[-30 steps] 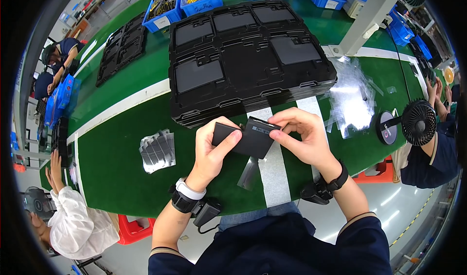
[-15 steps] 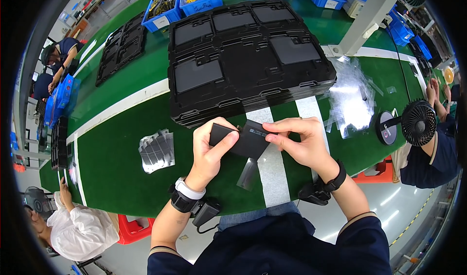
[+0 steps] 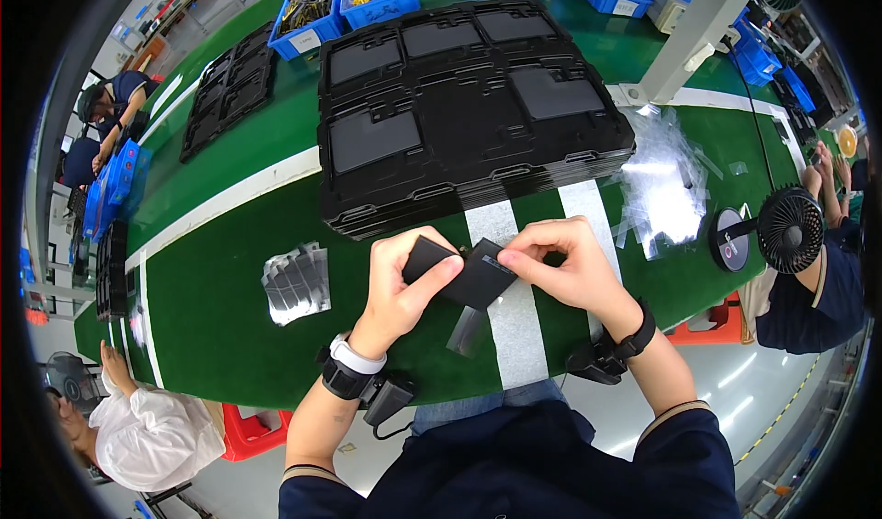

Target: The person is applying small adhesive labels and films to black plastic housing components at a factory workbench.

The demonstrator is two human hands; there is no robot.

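A thin, flat black rectangular part (image 3: 480, 286), possibly a battery, is held above the table between my two hands. My left hand (image 3: 402, 282) grips its left portion, thumb across the face and fingers behind. With thumb and forefinger, my right hand (image 3: 568, 264) pinches the upper right edge, beside a small printed strip. Whether a thin film lies between those fingertips is too small to tell. Below the part, a clear film strip (image 3: 467, 332) rests on the table. A sheet of silvery film pieces (image 3: 296, 285) lies left of my left hand.
Stacked black trays (image 3: 464, 156) with grey flat parts stand just beyond my hands. Clear film pieces (image 3: 661, 188) are heaped to the right, near a small black fan (image 3: 790, 230). Blue bins (image 3: 378, 3) sit at the back. Co-workers sit on both sides.
The black part has tilted and dropped slightly, its right end now angled more steeply. Both hands stay on it, and my right hand has shifted a little with its edge.
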